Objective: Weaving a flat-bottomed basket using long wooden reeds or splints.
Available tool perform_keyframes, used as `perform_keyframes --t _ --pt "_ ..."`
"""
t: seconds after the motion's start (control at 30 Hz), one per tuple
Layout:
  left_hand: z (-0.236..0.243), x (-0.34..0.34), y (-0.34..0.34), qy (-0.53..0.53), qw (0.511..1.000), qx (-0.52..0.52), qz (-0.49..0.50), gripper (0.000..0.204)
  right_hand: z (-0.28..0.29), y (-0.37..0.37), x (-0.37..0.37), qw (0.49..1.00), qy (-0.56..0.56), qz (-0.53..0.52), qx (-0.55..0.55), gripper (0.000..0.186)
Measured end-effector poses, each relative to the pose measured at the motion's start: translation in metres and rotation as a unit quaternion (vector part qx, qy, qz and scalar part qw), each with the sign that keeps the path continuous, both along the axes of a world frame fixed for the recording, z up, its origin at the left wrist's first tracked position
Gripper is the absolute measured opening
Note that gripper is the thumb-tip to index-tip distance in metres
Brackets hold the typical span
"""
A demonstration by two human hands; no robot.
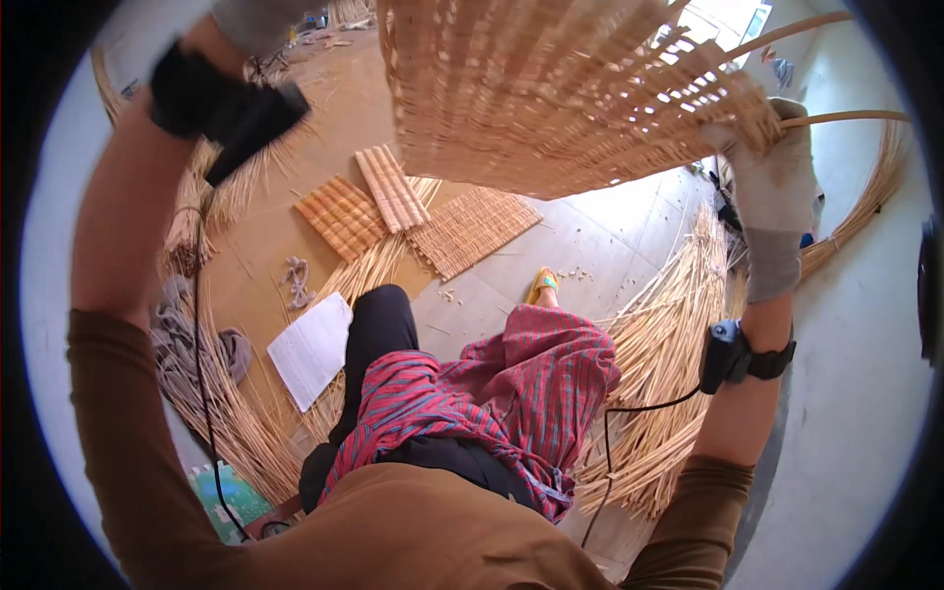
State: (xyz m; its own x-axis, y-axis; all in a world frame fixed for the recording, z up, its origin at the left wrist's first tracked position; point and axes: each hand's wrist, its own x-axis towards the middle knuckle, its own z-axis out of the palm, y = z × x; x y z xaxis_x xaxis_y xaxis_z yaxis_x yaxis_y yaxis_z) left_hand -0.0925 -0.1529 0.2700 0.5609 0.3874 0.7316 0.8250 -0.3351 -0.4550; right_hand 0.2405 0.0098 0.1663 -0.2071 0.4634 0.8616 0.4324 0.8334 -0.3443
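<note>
A large piece of woven cane wickerwork (551, 88) is raised across the top of the view, with curved strands sticking out at its right. My right hand (767, 177), in a pale work glove, grips its right edge. My gloved left hand (251, 20) is raised at the top left, mostly cut off by the frame, with its fingers out of sight; I cannot tell whether it touches the wickerwork. Dark devices with cables are strapped to both my wrists.
Small woven mats (474, 228) lie on the floor ahead, with a white sheet (307, 349) by my leg. Long cane bundles (659, 383) lie on both sides, with grey cloth strips (216, 354) at left. A pale wall (855, 324) runs along the right.
</note>
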Motion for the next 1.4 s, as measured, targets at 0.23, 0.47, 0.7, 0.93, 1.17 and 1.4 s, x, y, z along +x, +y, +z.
perform_keyframes --t 0.23,0.47,0.7,0.93,1.17,1.4 --pt "-0.206 -0.047 0.039 -0.146 0.987 -0.023 -0.064 0.021 -0.122 -0.010 -0.026 0.978 -0.182 -0.098 0.016 0.035" --pt "-0.422 -0.025 0.090 -0.276 0.920 -0.275 -0.037 0.019 -0.376 0.052 0.009 0.925 -0.246 -0.092 -0.275 0.052" --pt "-0.427 -0.033 0.097 -0.324 0.865 -0.376 0.068 0.038 -0.346 0.036 -0.040 0.898 -0.210 -0.114 -0.369 0.070" --pt "-0.418 -0.014 0.080 -0.312 0.888 -0.310 0.135 0.033 -0.382 -0.001 -0.069 0.926 -0.118 -0.275 -0.230 0.053" --pt "-0.423 -0.022 0.088 -0.315 0.856 -0.382 0.150 0.035 -0.360 -0.004 -0.061 0.913 -0.116 -0.230 -0.317 0.058" --pt "-0.405 -0.041 0.094 -0.323 0.862 -0.392 -0.008 0.023 -0.338 -0.058 -0.057 0.884 0.150 0.110 -0.429 0.038"
